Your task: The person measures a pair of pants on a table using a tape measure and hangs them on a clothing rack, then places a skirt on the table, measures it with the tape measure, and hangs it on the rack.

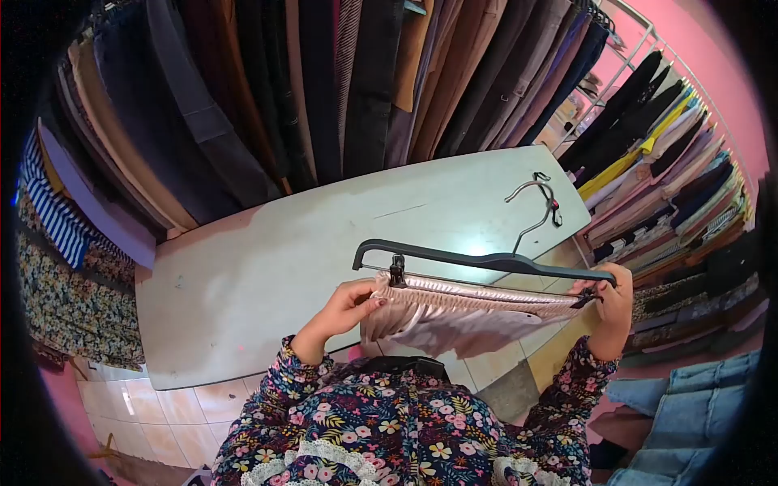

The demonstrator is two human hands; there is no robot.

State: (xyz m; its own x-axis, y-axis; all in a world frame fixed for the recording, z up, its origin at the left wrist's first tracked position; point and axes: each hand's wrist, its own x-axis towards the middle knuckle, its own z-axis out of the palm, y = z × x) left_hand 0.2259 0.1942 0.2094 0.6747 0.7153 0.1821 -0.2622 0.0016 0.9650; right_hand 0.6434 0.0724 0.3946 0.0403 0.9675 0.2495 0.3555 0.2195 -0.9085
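Note:
A black clip hanger with a metal hook is held above the table's front edge. From it hangs a pale pink satiny garment with a gathered elastic waistband; whether it is a skirt or trousers I cannot tell. My left hand pinches the waistband's left corner, just beside the black clip on that side. My right hand is closed around the hanger's right end, by the other clip, which the fingers partly cover. The garment's lower part drops out of sight behind my body.
A long pale table stands before me. Small black hook-like pieces show near its far right corner. Hanging trousers line the far side. More clothes hang on the right, with folded jeans below. Patterned garments hang left.

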